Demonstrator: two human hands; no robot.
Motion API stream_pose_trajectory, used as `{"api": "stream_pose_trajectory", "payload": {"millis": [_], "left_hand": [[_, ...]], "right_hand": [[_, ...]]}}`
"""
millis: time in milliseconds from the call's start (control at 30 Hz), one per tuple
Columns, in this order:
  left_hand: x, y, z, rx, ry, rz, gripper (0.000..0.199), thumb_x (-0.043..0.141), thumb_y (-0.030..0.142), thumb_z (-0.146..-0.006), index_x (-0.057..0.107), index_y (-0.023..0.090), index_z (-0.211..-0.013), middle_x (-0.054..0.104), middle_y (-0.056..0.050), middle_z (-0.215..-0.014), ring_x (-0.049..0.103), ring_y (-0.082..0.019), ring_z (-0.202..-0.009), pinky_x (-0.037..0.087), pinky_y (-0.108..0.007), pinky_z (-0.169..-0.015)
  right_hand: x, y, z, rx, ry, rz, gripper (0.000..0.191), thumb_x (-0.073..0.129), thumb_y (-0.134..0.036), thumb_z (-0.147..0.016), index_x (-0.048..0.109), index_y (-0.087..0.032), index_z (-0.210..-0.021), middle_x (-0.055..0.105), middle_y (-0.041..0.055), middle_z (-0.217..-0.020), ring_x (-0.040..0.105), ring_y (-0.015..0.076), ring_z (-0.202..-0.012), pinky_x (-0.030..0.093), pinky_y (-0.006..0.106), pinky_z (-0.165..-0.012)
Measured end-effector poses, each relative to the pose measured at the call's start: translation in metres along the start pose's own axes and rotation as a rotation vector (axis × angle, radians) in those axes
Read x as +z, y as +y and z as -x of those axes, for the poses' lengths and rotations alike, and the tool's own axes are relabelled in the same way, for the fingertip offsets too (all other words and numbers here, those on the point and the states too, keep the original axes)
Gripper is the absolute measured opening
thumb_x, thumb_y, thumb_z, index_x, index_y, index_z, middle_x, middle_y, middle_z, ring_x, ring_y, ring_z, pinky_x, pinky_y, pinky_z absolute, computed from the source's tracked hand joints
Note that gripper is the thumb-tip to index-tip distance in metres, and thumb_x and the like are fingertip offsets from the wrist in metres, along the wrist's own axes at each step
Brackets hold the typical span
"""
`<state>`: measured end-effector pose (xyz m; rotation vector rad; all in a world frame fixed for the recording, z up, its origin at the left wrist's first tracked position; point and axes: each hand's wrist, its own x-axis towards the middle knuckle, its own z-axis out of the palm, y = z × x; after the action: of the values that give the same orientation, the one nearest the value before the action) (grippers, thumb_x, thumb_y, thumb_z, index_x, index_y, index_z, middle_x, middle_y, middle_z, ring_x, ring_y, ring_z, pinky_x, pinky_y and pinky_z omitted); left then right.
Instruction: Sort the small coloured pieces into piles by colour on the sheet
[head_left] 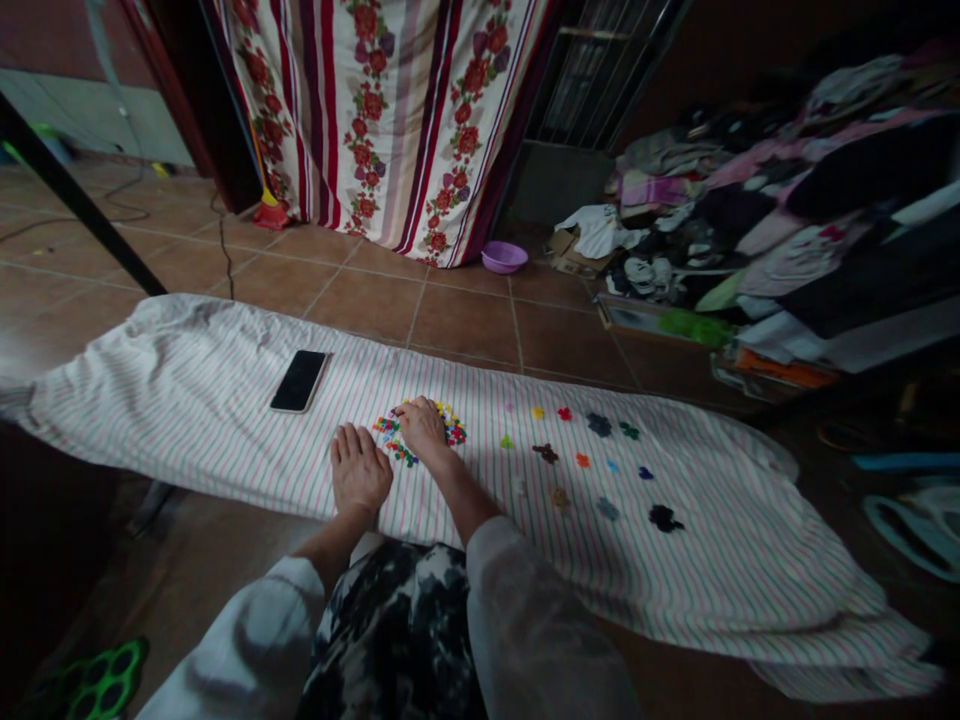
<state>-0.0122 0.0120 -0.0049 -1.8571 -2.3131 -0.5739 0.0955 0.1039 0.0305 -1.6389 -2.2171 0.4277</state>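
My left hand (361,468) lies flat on the striped cloth (225,450), fingers spread a little, holding nothing. My right hand (422,425) is over a pile of small multicoloured pieces (455,430), its fingers bent down among them; whatever is at the fingertips is too small to name. To the right, small heaps sorted by colour lie in rows, among them yellow (538,412), red (564,414), dark grey (598,425), brown (546,454), orange (582,460), tan (559,496) and black pieces (664,518).
A phone (298,381) lies on the cloth left of my hands. Beyond the cloth are a floral curtain (405,120), a purple basin (504,257) on the tiled floor, and heaped clothes (795,200) at the right.
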Motion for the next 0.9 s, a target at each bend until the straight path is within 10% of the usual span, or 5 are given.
{"api": "stream_pose_trajectory", "payload": {"millis": [900], "left_hand": [[0.002,-0.001,0.001,0.002,0.01,-0.004,0.055,0.036,0.028,-0.086,0.047,-0.004,-0.13,0.044,-0.03,-0.139,0.03,-0.036,-0.139,0.028,-0.053,-0.111]], "right_hand": [[-0.016,0.03,-0.008,0.16,-0.022,0.094,0.037,0.041,-0.013,-0.091,0.068,-0.028,-0.111,0.059,0.008,-0.11,0.047,0.0206,-0.104,0.036,0.029,-0.089]]}}
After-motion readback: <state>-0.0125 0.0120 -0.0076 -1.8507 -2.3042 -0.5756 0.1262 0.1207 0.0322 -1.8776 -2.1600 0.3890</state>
